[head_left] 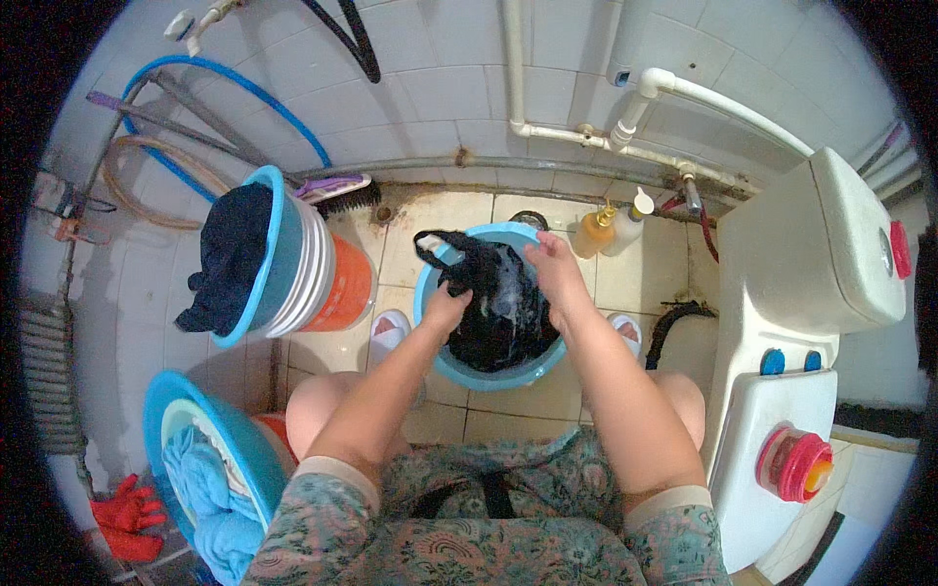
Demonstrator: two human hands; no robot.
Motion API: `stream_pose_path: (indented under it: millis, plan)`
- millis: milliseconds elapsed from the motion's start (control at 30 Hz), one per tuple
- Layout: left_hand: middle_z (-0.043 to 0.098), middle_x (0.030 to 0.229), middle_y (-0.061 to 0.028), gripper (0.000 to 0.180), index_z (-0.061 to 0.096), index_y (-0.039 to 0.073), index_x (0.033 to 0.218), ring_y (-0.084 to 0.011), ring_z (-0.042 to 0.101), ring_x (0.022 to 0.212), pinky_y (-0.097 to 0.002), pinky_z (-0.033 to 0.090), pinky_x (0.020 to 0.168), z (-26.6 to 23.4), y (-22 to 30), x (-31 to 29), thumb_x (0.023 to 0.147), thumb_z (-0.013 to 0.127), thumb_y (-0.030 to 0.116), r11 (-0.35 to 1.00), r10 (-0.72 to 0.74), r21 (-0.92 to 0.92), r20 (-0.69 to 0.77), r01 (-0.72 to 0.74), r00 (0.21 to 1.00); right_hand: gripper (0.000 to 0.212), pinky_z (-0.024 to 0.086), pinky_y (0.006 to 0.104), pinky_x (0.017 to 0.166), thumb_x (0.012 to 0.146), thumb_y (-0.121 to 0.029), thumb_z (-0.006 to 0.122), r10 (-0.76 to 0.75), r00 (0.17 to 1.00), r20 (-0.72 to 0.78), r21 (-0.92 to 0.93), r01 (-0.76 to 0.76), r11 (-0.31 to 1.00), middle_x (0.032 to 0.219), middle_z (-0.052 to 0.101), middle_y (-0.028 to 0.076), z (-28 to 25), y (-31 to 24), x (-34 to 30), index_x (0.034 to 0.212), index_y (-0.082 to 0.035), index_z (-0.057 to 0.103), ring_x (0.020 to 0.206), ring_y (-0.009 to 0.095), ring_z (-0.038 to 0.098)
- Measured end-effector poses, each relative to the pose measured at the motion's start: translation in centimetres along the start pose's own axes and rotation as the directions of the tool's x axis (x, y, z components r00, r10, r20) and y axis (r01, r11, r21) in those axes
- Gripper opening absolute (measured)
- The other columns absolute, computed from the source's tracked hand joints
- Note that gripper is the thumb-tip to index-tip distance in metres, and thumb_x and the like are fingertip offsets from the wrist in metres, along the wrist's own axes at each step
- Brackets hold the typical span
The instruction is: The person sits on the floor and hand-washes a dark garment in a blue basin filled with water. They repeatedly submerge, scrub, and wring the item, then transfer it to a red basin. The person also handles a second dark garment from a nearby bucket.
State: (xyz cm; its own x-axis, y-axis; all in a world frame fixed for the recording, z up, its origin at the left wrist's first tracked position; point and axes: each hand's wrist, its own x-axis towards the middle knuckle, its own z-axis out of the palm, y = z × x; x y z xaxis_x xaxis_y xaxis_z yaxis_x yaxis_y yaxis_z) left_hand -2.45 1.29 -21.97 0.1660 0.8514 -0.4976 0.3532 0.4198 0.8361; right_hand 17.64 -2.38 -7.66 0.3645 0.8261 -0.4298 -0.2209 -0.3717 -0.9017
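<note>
A light blue basin (455, 375) stands on the floor between my feet. In it lies a wet black garment (493, 332) streaked with white suds. A strap-like loop of the garment hangs over the basin's far left rim. My left hand (447, 309) is closed on the cloth at the left side, fingers curled into it. At the far right rim, my right hand (553, 269) has its fingers bent together at the garment's edge. Part of that grip is hidden.
At left, stacked buckets (318, 273) hold dark cloth (234, 244); nearer is a blue tub (161, 405) with blue towels (200, 488). Red gloves (129, 518) hang beside it. Behind the basin are a scrub brush (337, 191) and pump bottles (594, 232). A toilet (782, 264) stands right.
</note>
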Motion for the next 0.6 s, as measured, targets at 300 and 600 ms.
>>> stream_pose_path:
  millis: [300,600]
  plan:
    - [0.026,0.137,-0.0177,0.047,0.048,0.013,0.123,-0.0474,0.004,0.132,-0.0707,0.015,0.097,8.3,-4.3,0.7,0.082,0.059,0.035,0.377,-0.067,0.899,0.265,-0.222,0.962,0.029,0.037,0.0243,0.085,0.087,-0.011,0.054,0.129,0.989,0.068,0.013,-0.13,0.991,0.099,0.052,0.002,-1.8,-1.2,-1.5,0.115,-0.003,0.051,0.094,0.013,0.049]
    - [0.041,0.133,-0.016,0.052,0.047,0.014,0.127,-0.0346,0.028,0.13,-0.0557,0.033,0.097,7.1,-14.0,7.8,0.085,0.05,0.044,0.239,-0.307,0.858,0.511,-0.455,0.803,0.028,0.035,0.0242,0.088,0.088,-0.009,0.052,0.318,0.943,0.093,0.044,-0.323,0.945,0.099,0.054,0.001,-4.5,-1.1,-2.1,0.116,-0.006,0.054,0.093,0.011,0.048]
